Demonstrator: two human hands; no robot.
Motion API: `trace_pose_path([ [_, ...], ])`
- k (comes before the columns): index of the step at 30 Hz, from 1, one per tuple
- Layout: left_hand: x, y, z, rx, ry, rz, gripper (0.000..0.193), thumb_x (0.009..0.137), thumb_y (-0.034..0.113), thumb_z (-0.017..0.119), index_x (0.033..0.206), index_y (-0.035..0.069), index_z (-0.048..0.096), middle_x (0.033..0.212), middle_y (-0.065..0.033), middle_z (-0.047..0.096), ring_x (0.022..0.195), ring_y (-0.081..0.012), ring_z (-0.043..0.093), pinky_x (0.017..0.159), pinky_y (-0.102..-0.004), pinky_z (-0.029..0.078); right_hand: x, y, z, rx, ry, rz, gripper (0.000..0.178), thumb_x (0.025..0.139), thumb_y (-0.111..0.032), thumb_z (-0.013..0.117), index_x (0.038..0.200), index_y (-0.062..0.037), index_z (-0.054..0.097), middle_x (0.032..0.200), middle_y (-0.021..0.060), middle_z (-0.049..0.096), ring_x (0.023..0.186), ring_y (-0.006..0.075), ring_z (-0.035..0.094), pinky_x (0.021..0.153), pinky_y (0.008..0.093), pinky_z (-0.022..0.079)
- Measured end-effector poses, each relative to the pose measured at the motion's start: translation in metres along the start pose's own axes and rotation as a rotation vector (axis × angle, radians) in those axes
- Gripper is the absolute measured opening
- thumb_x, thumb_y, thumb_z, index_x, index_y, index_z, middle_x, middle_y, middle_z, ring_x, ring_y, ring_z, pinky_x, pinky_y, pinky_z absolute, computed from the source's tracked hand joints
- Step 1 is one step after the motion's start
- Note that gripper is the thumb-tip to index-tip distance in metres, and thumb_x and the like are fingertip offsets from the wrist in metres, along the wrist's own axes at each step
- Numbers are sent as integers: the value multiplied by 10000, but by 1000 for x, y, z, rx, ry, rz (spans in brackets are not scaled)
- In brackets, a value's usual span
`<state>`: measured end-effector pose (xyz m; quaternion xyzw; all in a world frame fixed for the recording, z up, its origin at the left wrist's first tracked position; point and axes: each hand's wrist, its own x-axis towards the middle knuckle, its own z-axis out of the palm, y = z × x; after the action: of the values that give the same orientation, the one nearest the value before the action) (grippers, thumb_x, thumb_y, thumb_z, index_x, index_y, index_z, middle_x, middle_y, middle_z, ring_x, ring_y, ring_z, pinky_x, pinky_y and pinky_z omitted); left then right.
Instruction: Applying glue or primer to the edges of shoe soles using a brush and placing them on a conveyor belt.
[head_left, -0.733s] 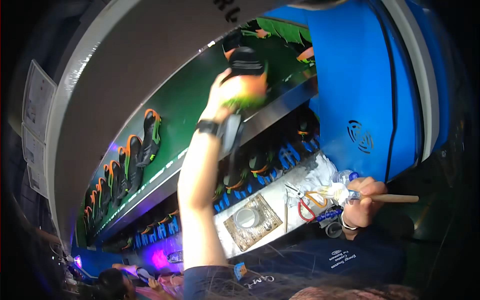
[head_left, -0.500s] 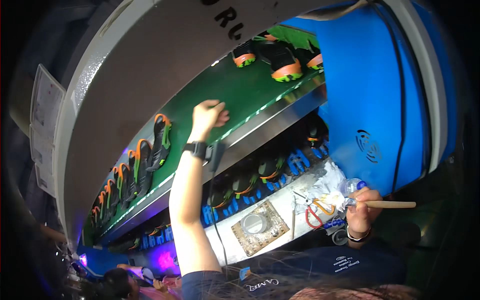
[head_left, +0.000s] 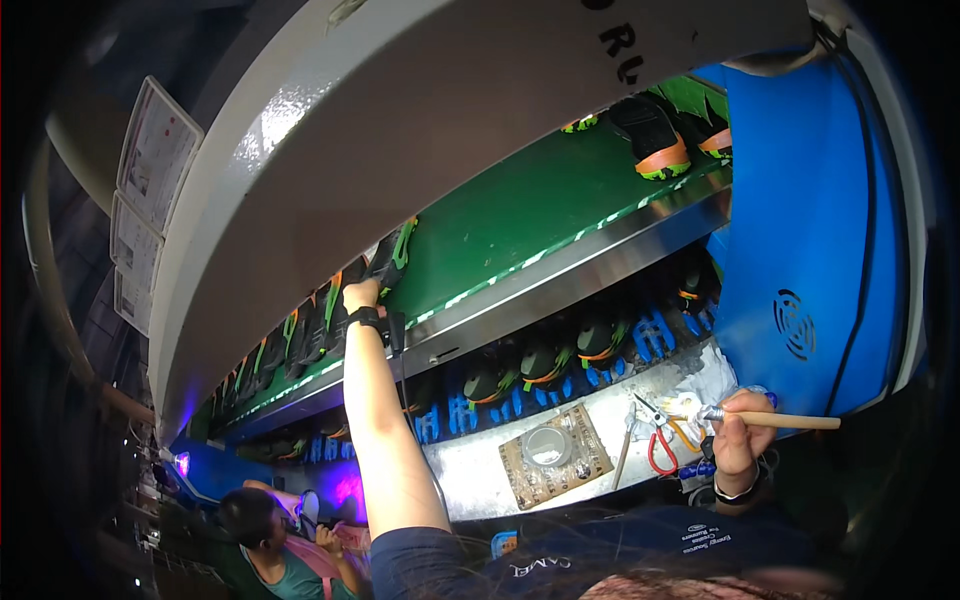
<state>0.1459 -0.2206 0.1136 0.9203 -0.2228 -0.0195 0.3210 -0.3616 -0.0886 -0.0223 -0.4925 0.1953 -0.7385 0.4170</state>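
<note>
My left hand (head_left: pixel 361 294) reaches onto the green conveyor belt (head_left: pixel 500 248), its fingers closed around the near end of a black shoe (head_left: pixel 394 260) with green and orange trim. The shoe partly hides those fingers. Several similar shoes (head_left: pixel 290 340) stand in a row farther left along the belt. Over at the right, my right hand (head_left: pixel 742 435) grips a brush by its pale wooden handle (head_left: pixel 785 421). The brush's whitish end points left, above the cluttered white ledge (head_left: pixel 480 490).
Pliers with red handles (head_left: pixel 662 450) and a clear cup (head_left: pixel 547 447) on a cardboard piece (head_left: pixel 520 480) lie on the ledge. Below the belt, more shoes (head_left: pixel 545 365) sit on blue holders (head_left: pixel 655 335). A grey hood (head_left: pixel 400 130) overhangs. Another person (head_left: pixel 262 535) sits at lower left.
My left hand has moved left from above the bare belt to the shoe row and closed on a shoe. The view has shifted; my right hand still holds the brush.
</note>
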Motion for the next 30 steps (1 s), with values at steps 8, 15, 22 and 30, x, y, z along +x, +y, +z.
trace_pose_path([
  [8,-54,-10,-59,386,548,852,581,656,-12,510,1194,169,380,949,-257,477,733,-370,549,620,-412,461,12,21,10,-59,-45,-34,145,767,-99,526,846,8,467,600,28,421,504,67,338,469,202,266],
  [15,-159,-1,-75,650,-133,1062,819,608,254,674,1299,173,243,965,-178,465,811,-322,540,702,-377,464,19,34,10,-1,-84,92,126,753,-63,530,838,21,495,591,26,425,503,64,341,464,203,262],
  [22,-76,83,-6,678,-377,496,985,580,638,575,1168,-117,340,1123,-272,452,1081,-339,437,896,-339,359,6,14,14,12,-90,80,131,747,-65,546,832,25,502,591,26,439,495,59,335,455,197,256],
  [30,-88,44,-45,-4,-648,458,720,625,521,622,1058,-42,503,951,-119,555,785,-219,553,608,-290,453,0,28,47,-63,-341,233,73,715,13,578,779,23,543,632,38,521,503,62,438,436,191,323],
])
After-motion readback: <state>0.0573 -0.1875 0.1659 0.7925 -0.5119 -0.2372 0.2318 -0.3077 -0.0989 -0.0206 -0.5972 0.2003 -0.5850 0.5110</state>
